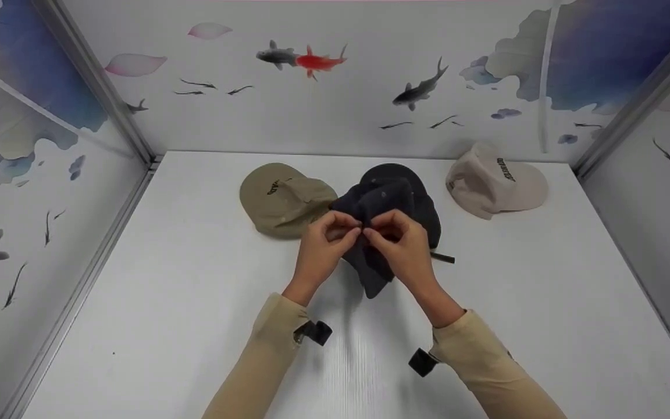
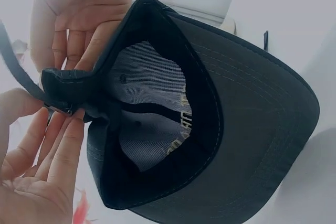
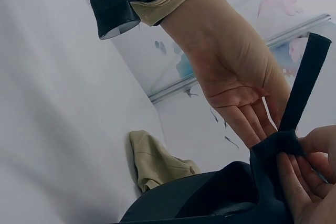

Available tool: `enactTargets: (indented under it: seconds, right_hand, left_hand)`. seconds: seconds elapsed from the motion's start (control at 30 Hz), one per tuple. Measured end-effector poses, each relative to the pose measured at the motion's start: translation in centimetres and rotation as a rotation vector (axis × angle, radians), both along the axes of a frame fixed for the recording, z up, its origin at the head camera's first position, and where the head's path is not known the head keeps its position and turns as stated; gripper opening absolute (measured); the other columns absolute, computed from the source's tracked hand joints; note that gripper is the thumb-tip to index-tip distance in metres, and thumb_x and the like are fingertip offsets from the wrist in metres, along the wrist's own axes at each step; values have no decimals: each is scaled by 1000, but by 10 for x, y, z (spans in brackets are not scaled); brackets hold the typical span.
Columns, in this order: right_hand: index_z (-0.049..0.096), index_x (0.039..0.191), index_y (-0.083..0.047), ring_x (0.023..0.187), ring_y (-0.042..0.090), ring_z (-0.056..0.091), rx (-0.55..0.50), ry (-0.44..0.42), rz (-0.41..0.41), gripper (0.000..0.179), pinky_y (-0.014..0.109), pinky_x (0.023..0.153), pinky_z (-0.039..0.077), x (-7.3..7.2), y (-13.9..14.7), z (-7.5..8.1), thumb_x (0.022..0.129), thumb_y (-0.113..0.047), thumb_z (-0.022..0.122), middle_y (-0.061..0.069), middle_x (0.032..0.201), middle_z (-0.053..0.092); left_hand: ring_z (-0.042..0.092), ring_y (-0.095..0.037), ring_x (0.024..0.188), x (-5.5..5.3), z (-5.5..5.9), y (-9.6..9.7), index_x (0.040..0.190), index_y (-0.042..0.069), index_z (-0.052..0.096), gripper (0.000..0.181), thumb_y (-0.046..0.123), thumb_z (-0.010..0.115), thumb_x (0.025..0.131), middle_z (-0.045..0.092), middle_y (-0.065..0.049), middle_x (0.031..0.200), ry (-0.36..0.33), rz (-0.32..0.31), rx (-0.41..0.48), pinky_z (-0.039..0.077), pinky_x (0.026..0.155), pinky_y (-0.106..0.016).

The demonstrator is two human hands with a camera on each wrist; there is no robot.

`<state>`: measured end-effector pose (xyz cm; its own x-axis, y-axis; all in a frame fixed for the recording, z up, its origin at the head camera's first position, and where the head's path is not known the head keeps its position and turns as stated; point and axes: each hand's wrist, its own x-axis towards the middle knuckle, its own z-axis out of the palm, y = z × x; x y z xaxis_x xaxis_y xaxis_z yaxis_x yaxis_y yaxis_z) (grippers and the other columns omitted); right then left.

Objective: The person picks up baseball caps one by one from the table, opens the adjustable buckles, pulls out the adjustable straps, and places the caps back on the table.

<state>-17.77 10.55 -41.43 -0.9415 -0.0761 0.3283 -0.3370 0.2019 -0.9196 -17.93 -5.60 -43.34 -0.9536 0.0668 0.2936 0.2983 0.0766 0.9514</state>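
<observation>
A dark navy baseball cap [image 1: 390, 189] is held up over the white table, its crown bunched at the back. My left hand [image 1: 324, 247] pinches the gathered back edge from the left, thumb against fingertips. From the right, my right hand [image 1: 405, 247] pinches the same edge, the two hands almost touching. The left wrist view looks into the cap, showing its mesh-like lining [image 2: 149, 77] and broad brim [image 2: 262, 124]. A small buckle [image 2: 62, 110] lies between the fingers there. In the right wrist view a loose strap end [image 3: 307, 80] sticks up from the pinched part.
An olive cap [image 1: 280, 201] lies on the table [image 1: 166, 279] just left of the dark cap. Farther right, near the back wall [image 1: 358, 116], sits a pale pink-beige cap [image 1: 495, 183]. Walls with painted fish enclose the table's back and sides.
</observation>
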Motion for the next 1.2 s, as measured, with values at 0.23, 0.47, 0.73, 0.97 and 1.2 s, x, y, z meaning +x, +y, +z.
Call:
enactTargets:
  seconds: [0.23, 0.47, 0.73, 0.97, 1.2]
  right_hand:
    - [69, 93, 1, 77, 4, 66, 43, 31, -20, 8, 16, 71, 55, 0, 2, -3, 87, -1, 74, 15, 89, 71]
    - [70, 91, 1, 78, 3, 65, 26, 44, -28, 8, 15, 71, 54, 0, 2, -5, 86, -1, 75, 15, 91, 71]
    - [72, 90, 0, 78, 5, 66, 12, 49, -34, 8, 15, 71, 54, 0, 3, -6, 85, -4, 77, 14, 91, 72]
    - [73, 89, -1, 79, 3, 67, 18, 57, -32, 7, 15, 72, 54, 1, 4, -7, 85, -3, 77, 14, 91, 72]
    - [73, 88, -1, 79, 4, 67, 11, 60, -36, 7, 16, 72, 55, 0, 4, -9, 84, -3, 78, 14, 91, 73]
  left_hand:
    - [73, -25, 100, 2, -2, -1, 104, -2, 70, 14, 7, 70, 92, 71, -18, 107, -3, 9, -22, 58, 87, -25]
    - [74, -24, 98, 4, -4, -1, 102, 0, 72, 14, 10, 72, 92, 73, -16, 105, 5, 29, -31, 59, 86, -27]
    - [74, -24, 97, 4, -7, -1, 100, 0, 73, 13, 10, 72, 91, 74, -17, 103, 8, 40, -16, 59, 86, -26]
    - [74, -25, 97, 4, -6, -1, 100, 0, 73, 14, 10, 73, 91, 74, -17, 104, 13, 45, -9, 59, 85, -25]
    - [74, -26, 96, 6, -5, 0, 99, -1, 73, 13, 9, 73, 90, 74, -18, 103, 10, 55, -3, 59, 84, -26]
